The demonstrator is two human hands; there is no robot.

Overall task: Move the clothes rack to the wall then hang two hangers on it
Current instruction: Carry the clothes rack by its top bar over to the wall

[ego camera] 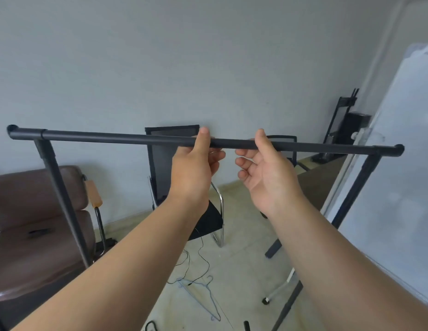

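The black clothes rack [112, 137] stands in front of me, close to the grey wall [184, 56], with its top bar running across the view at chest height. My left hand [193, 168] and my right hand [268, 175] are side by side at the middle of the bar. Each thumb lies across the near side of the bar. The fingers of both hands curl loosely just below the bar and are not closed around it. Thin wire hangers [203, 297] lie on the floor beneath my arms.
A brown leather chair [29, 211] sits at the left beside the rack's left leg. Behind the bar is a black mesh chair [170, 163]. A whiteboard on wheels [387, 187] stands at the right. A thin cable [196, 259] trails over the floor.
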